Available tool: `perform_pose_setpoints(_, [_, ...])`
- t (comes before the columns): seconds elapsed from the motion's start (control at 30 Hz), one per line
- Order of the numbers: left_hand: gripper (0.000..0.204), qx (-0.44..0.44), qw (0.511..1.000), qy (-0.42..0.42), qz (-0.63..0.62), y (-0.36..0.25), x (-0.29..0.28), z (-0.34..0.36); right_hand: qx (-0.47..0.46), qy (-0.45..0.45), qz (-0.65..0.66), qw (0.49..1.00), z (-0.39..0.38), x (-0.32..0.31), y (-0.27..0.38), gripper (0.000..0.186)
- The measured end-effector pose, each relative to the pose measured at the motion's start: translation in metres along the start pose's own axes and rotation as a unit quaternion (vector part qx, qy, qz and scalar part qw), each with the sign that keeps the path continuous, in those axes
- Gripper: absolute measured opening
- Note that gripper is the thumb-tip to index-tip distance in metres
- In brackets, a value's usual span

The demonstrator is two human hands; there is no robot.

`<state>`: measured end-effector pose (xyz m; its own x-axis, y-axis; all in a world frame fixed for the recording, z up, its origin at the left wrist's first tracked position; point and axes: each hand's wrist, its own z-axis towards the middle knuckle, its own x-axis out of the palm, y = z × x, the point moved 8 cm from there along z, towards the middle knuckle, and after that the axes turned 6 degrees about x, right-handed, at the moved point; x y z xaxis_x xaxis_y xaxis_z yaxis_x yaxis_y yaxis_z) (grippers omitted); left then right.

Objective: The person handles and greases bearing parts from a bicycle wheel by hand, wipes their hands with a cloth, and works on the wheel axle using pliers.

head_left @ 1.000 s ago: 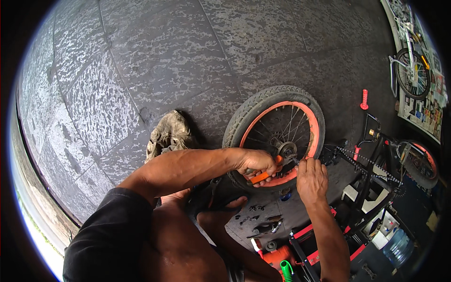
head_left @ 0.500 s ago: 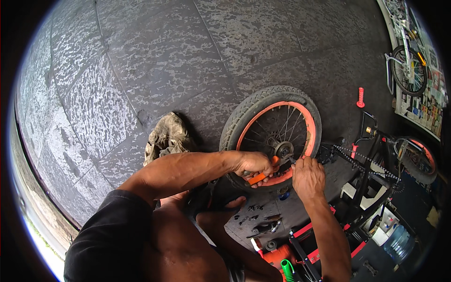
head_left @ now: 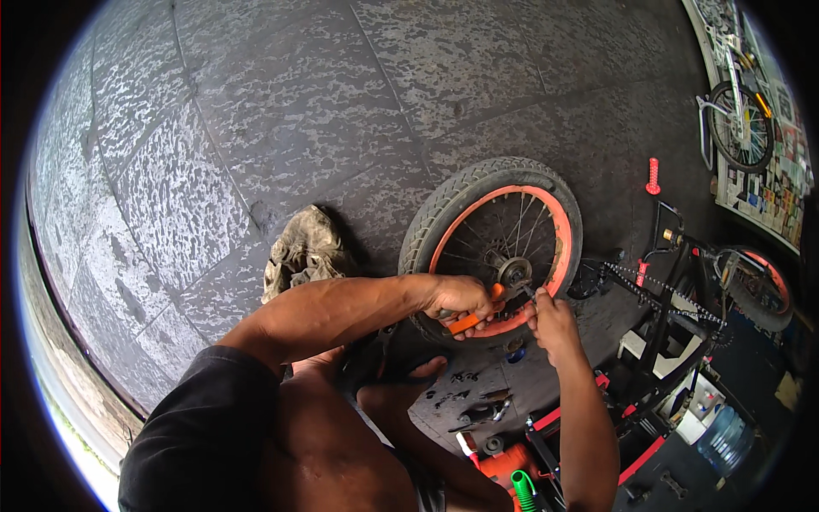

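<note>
A bicycle wheel (head_left: 556, 205) with an orange rim and black knobbly tyre stands in front of me, its hub (head_left: 514, 272) facing my hands. My left hand (head_left: 465, 303) is closed around orange-handled pliers (head_left: 466, 323), just below and left of the hub. Their jaws are hard to make out, near the axle end. Beside the axle, my right hand (head_left: 554, 322) has its thumb and fingers pinched together. Whatever it grips at the axle end is too small and covered to name.
A crumpled, stained cloth (head_left: 309, 247) lies left of the wheel. To the right lies a bicycle frame with a chain (head_left: 657, 293) and a red grip (head_left: 653, 176). Small parts and tools (head_left: 482, 411) are scattered below, near a brush (head_left: 467, 444) and a water bottle (head_left: 725, 439).
My right hand has shifted slightly and turned at the wrist, its forearm swinging left. The left hand keeps its hold on the pliers, and the wheel has barely moved.
</note>
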<state>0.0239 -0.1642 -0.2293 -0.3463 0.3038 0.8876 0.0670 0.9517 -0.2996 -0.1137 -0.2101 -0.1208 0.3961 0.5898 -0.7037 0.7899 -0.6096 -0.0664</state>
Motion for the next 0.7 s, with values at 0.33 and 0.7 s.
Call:
perform_pose_setpoints(0.33, [0.017, -0.020, 1.000, 0.017, 0.005, 0.000, 0.006, -0.004, -0.281, -0.218, -0.390, 0.850, -0.039, -0.002, 0.048, 0.028])
perform_pose_setpoints(0.7, [0.014, -0.019, 1.000, 0.008, 0.007, 0.002, 0.003, -0.002, 0.014, 0.040, -0.033, 0.999, 0.004, 0.006, 0.000, 0.036])
